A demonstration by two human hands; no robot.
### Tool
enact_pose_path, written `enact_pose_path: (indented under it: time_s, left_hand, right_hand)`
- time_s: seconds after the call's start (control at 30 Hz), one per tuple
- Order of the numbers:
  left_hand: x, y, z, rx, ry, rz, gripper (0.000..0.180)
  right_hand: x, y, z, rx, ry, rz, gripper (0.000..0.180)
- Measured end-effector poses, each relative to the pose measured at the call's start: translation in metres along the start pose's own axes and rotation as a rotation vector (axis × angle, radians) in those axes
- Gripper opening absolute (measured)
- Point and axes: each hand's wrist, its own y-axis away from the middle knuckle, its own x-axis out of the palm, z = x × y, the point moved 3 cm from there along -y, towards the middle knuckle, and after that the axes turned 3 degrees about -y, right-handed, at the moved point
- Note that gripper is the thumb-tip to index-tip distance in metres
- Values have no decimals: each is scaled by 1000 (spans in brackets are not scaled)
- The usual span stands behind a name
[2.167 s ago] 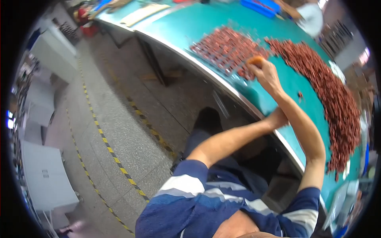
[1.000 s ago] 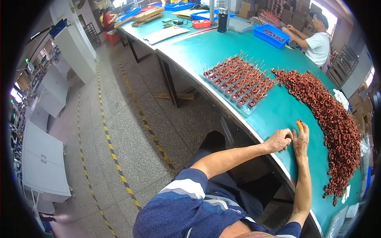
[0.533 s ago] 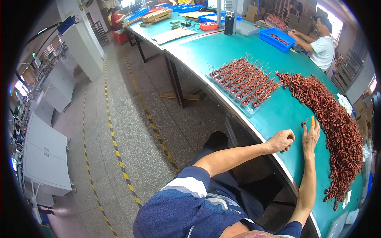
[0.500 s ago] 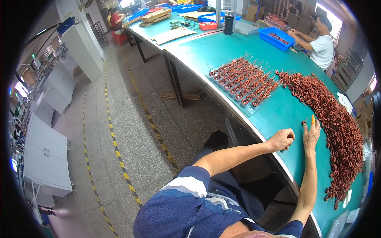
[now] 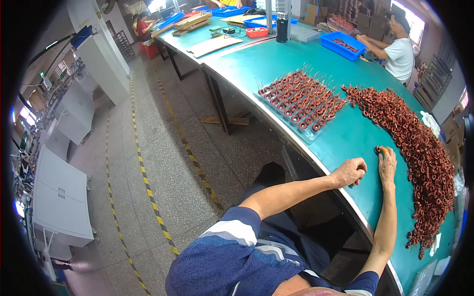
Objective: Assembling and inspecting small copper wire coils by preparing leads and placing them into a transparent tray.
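My right hand (image 5: 387, 165) rests low over the green table (image 5: 340, 143), its fingers closed on a small reddish-brown wire-wound ring coil (image 5: 378, 150). An orange cover sits on one fingertip. Near the table edge, my left hand (image 5: 349, 172) is curled closed; what it holds, if anything, is hidden. Beyond it, a clear plastic tray (image 5: 311, 137) carries rows of similar coils (image 5: 303, 101) with wire ends sticking up. A long heap of loose coils (image 5: 419, 153) curves along the right of my right hand.
Across the table, a person in white (image 5: 399, 54) works at a blue bin (image 5: 340, 47) with coils in it. A red bin (image 5: 256, 32), a dark cylinder (image 5: 282, 29) and wooden boards (image 5: 192, 20) stand farther back. A white cloth (image 5: 429, 123) lies behind the heap.
My right index finger, raised before, has bent down onto the coil, and the fingers have drawn together around it. My left hand has hardly moved.
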Motion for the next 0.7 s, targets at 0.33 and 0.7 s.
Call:
enact_pose_path:
  time_s: [0.33, 0.7]
  left_hand:
    - [-6, -3, 6, -10, 95, -95, 23]
    - [-13, -15, 4, 2, -137, -244, 47]
  right_hand:
    - [-15, 7, 15, 43, -342, -37, 6]
    - [-29, 25, 49, 227, -575, 59, 14]
